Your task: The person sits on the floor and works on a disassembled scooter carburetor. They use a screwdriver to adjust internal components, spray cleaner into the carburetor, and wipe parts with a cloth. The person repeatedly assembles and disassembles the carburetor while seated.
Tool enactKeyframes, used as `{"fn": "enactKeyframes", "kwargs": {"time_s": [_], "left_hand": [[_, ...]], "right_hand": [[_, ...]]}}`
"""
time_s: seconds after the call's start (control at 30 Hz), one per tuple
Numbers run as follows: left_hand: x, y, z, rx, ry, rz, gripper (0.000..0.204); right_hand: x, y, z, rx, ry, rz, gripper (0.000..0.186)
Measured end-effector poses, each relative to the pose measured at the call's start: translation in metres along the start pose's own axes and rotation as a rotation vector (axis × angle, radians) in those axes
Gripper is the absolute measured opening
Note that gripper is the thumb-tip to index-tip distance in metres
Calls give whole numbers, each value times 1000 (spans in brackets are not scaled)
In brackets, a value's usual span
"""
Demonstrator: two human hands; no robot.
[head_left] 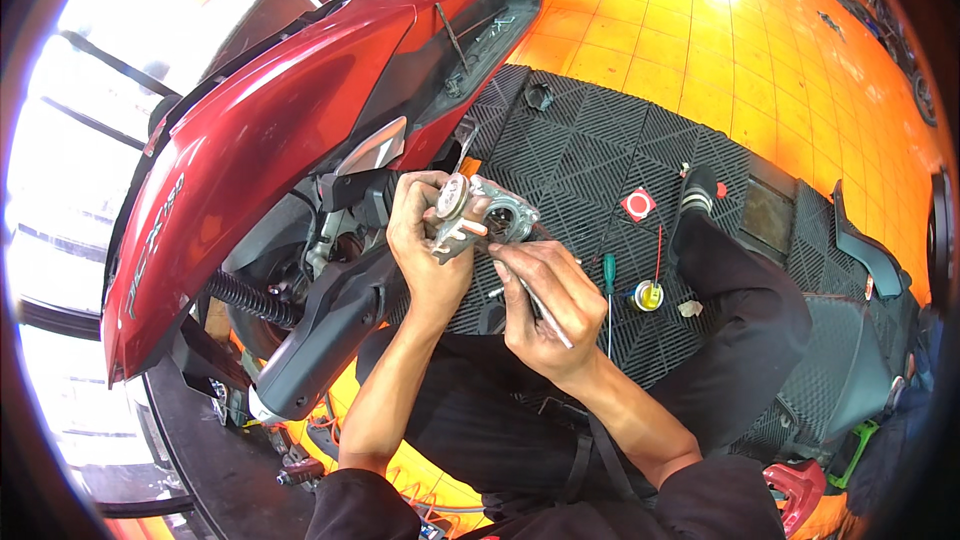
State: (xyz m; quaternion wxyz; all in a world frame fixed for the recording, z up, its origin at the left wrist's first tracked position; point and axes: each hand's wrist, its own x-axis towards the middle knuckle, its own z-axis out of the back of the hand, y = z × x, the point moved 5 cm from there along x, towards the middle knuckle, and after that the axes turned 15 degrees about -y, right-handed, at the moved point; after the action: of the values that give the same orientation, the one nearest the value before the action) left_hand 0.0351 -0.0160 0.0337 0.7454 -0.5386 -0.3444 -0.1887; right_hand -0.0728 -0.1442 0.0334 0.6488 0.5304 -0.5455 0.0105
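Left hand (pixel 425 230) grasps a metal throttle body (pixel 515 215), raised above the black mat (pixel 590 140) near its left edge. Right hand (pixel 555 300) grips a slim metal rod (pixel 552 320); tip contact cannot be confirmed. Advisable: steady left grip, light rod pressure, bore unscratched.

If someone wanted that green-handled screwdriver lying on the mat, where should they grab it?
Probably by the thick green handle, the screwdriver's far end, from above: it lies on the black mat, with its thin shaft pointing back toward the wearer. Coming slightly from the left should avoid the can close on its right.
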Motion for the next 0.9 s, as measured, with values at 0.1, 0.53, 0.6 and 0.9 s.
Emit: {"fn": "enactKeyframes", "kwargs": {"time_s": [0.1, 0.53, 0.6, 0.9], "left_hand": [[0, 2, 2, 8, -1, 19, 29], [-1, -6, 3, 28, 25, -83, 24], [2, -3, 6, 40, 12, -86, 26], [7, -6, 8, 105, -37, -108, 32]], "right_hand": [[-2, -1, 1, 5, 42, -36, 22], [2, -2, 2, 45, 32, -66, 21], [2, -1, 3, 56, 36, -39, 21], [-1, -7, 0, -17, 78, 23, 27]]}}
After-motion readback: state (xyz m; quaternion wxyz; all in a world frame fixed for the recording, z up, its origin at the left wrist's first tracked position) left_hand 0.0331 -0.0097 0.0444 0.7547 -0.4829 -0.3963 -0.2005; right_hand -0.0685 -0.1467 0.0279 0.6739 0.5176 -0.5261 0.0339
